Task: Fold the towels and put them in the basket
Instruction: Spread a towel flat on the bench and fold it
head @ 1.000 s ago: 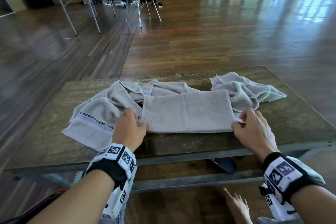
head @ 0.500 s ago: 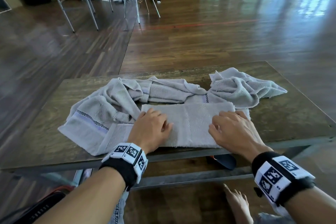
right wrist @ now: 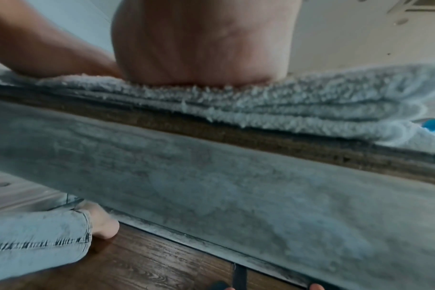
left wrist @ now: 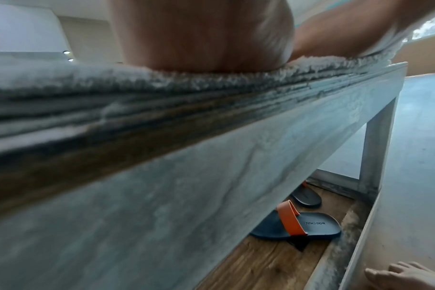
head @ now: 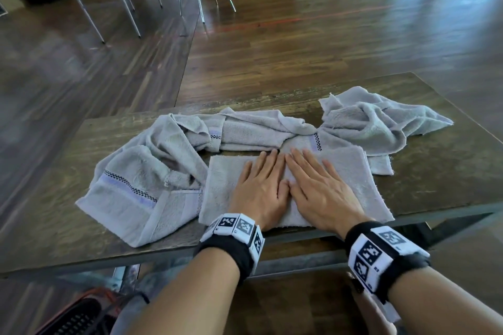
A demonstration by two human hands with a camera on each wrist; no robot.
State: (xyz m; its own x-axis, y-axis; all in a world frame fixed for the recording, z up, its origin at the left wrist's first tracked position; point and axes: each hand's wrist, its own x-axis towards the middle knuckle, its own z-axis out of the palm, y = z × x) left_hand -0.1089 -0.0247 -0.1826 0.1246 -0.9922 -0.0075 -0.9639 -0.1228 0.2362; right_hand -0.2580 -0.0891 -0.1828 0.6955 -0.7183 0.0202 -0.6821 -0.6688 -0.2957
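Both the left hand (head: 258, 193) and right hand (head: 318, 193) press flat, fingers straight, side by side on one folded grey terry towel (head: 351, 171) at the lower-centre near edge of the dark wooden table (head: 435, 185), with two crumpled grey towels (head: 152, 168) (head: 373, 122) behind.

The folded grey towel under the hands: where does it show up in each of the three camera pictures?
Head: folded towel at centre, flat on the table's near edge, under both hands.
Left wrist: its stacked layers across the upper left, below the palm.
Right wrist: layers across the upper right.
Shared landmark: the table's near edge.
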